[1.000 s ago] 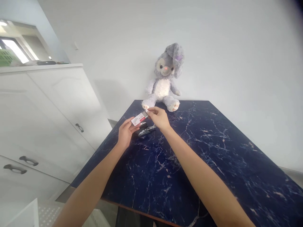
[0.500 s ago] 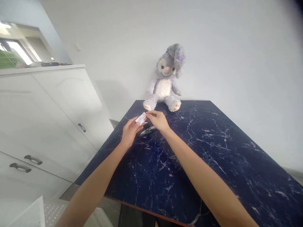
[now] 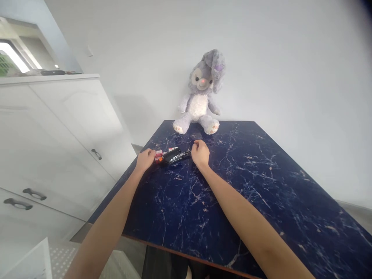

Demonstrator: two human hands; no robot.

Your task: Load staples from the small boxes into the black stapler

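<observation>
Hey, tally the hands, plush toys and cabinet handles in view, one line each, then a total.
Hands: 2, left hand and right hand
Plush toy: 1
Cabinet handles: 3
Total: 6

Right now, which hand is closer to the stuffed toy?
The right hand. It is just in front of the toy; the left hand is farther off, near the left edge of the table.
</observation>
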